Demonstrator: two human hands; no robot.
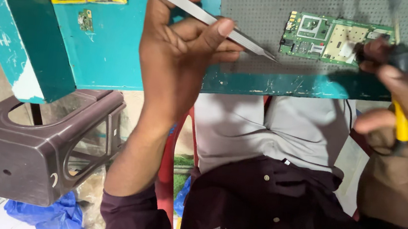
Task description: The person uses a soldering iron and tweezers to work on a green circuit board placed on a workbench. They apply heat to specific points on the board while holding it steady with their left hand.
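Left hand (181, 41) pinching steel tweezers (209, 18), tips resting on grey mat (260, 9) just left of green circuit board (333, 39). Right hand (407, 100) gripping yellow-handled tool (402, 123), black head touching board's right end. Board flat on mat, atop teal table (115, 44). Brown stool (34, 147) below, left.

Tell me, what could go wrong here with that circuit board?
The tweezers in the left hand end in a sharp tip beside the board; a slip might scratch its small parts. The right hand holds a yellow-handled tool at the board's other end, so a jolt could nudge the board, which appears to lie loose on the mat.
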